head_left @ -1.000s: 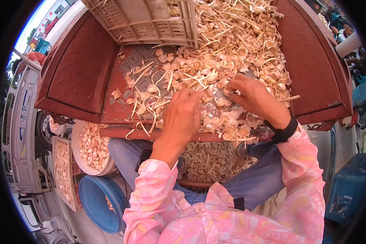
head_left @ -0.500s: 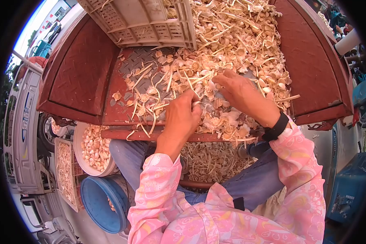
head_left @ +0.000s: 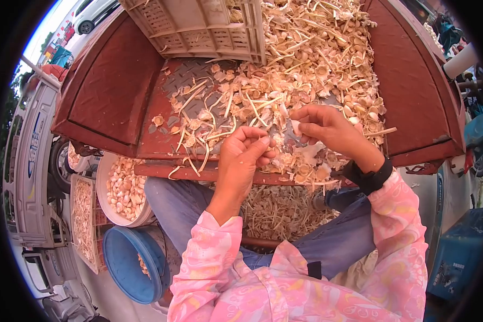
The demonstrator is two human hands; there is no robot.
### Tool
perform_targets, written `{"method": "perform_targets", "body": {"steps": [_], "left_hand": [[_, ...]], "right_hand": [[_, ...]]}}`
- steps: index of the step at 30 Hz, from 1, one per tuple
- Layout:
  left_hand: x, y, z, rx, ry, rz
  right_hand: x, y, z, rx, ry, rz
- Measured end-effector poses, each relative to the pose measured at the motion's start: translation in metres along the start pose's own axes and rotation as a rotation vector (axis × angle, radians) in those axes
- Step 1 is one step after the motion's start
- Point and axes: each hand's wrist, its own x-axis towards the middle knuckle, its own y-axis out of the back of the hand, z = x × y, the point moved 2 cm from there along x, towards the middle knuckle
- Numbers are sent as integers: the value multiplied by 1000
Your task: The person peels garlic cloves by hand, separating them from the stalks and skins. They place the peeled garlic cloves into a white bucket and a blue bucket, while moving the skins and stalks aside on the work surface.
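My right hand pinches a pale garlic clove between thumb and fingers, just above the heap. To its left, my left hand is closed, its thumb pressed against curled fingers. Whatever sits between those fingertips, if anything, is too small to make out. Beneath and beyond both hands lies a spread of garlic cloves, dry skins and stems on the red metal bed. Several long stems lie loose ahead of my left hand. A dark band circles my right wrist.
A pale plastic crate stands tilted at the back of the bed. Left of my knees are a white bucket of cloves, a blue bucket and a crate of garlic scraps. Stems and skins lie below, between my legs.
My hands were close over the heap; now my left hand has turned, showing its curled fingers and thumb. The right hand has shifted slightly down and right, and a clove shows in its fingertips.
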Motion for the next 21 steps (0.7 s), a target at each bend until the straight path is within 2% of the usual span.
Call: {"method": "perform_targets", "body": {"steps": [2, 6, 10, 12, 13, 16, 17, 20, 21], "left_hand": [[-4, -5, -1, 3, 22, -5], [-7, -21, -11, -140, 187, -149], [-7, -34, -15, -283, 246, -211], [-8, -33, -20, -125, 157, -214], [-8, -33, -24, -45, 110, -220], [-13, -23, -28, -165, 206, -260], [-14, -21, -32, -214, 227, -231], [-16, -14, -41, -311, 270, -190], [-18, -15, -40, -370, 291, -173]], "right_hand": [[-8, -1, -8, 381, -112, -61], [-11, -4, -7, 495, -141, -93], [-14, -9, -10, 395, -52, -142], [-18, -21, -8, 336, 19, -165], [-19, -23, -7, 132, 89, -123], [-25, -22, -14, 39, 15, -254], [-28, -20, -23, -320, 161, -174], [-28, -20, -22, -192, 160, -124], [-21, -13, -16, -228, 259, 3]]}}
